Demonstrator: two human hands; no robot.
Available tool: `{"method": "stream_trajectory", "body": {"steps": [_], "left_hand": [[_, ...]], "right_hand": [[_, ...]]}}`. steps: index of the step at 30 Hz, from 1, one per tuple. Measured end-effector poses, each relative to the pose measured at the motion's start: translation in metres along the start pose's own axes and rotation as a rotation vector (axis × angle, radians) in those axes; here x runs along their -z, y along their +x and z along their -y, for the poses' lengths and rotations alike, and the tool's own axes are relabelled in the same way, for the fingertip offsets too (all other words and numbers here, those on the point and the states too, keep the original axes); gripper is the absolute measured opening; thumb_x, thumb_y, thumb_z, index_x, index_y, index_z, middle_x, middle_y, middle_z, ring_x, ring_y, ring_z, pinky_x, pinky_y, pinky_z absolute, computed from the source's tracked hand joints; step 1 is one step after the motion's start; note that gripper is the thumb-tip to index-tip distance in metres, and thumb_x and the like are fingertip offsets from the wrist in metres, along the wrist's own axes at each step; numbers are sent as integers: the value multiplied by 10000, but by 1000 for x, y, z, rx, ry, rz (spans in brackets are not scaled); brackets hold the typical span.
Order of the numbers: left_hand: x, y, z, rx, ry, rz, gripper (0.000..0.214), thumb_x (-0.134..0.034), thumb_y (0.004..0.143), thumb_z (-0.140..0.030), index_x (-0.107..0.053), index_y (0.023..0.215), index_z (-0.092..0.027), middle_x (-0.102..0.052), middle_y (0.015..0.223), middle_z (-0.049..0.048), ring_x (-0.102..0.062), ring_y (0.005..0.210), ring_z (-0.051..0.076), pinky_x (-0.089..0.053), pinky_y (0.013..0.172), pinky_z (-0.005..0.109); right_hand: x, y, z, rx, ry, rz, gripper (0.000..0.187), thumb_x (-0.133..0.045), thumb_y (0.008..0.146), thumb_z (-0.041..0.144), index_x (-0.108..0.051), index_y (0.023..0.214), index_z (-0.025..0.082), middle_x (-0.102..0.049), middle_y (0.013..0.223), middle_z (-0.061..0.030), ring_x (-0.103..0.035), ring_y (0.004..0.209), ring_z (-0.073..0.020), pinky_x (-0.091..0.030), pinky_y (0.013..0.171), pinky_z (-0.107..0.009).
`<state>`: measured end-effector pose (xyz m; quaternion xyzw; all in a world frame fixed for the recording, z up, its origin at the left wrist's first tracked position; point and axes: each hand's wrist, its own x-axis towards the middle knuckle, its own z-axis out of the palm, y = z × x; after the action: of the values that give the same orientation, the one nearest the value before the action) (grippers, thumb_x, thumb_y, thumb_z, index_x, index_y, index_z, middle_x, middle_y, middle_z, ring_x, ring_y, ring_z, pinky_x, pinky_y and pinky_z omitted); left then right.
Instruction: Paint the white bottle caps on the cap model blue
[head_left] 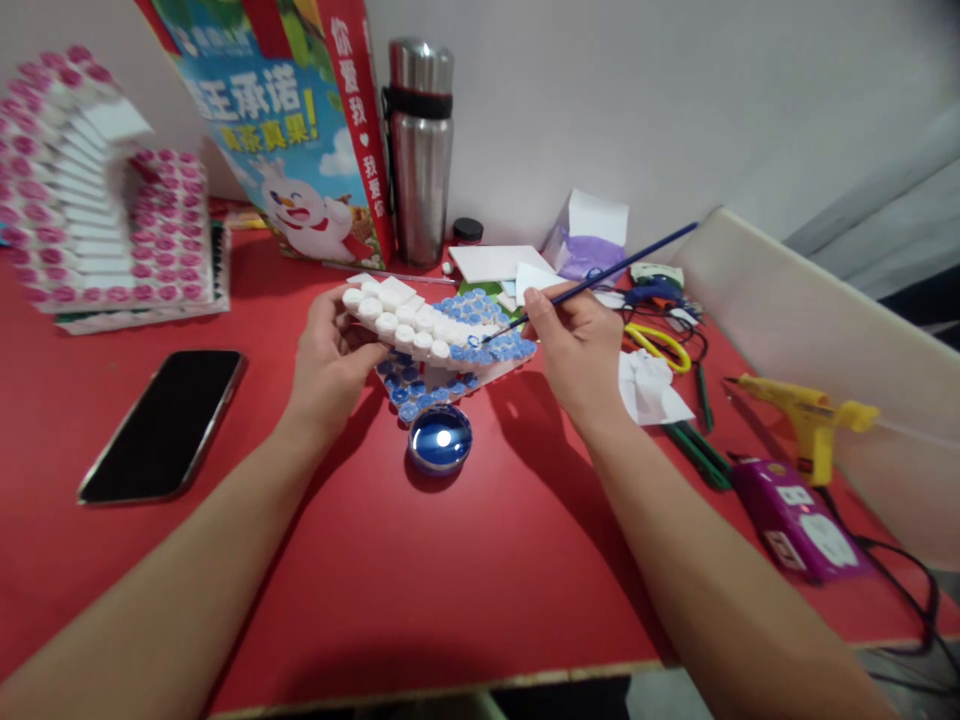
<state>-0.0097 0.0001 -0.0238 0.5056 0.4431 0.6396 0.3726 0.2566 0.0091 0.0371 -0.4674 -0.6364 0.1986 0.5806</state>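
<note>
My left hand grips the white end of a curved craft model covered in rows of small rolled discs. Part of the discs are blue, the rest white. In my right hand a thin dark-blue paintbrush is pinched, its tip touching the discs where blue meets white. Just in front of the model sits a small round container of shiny blue paint. The left fingertips behind the model are hidden.
A phone lies at left, below a pink-and-white model. A printed box and steel flask stand behind. At right are yellow scissors, a green cutter, a yellow glue gun and a purple corded device.
</note>
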Motion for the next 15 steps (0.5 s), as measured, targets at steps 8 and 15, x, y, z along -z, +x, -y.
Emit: {"method": "stream_trajectory", "body": {"steps": [8,15], "left_hand": [[2,0,3,-5,-6,17,672,-871,740,-183,-644,1366,-272,-805,1357,103,-799,1238,342,-664,1059,492],[2,3,8,-44,-13,18,685,-860,712,-192,-638,1358,-251,-831,1300,79,-810,1161,275,-662,993,407]], "right_hand": [[-2,-1,0,24,12,22,276,-765,1029,367,-724,789,238,-696,653,35,-633,619,-134,-492,621,-290],[-2,-1,-5,95,2,-25,313,-792,1076,436,-747,842,233,-728,697,33,-673,644,-138,-502,642,-288]]}}
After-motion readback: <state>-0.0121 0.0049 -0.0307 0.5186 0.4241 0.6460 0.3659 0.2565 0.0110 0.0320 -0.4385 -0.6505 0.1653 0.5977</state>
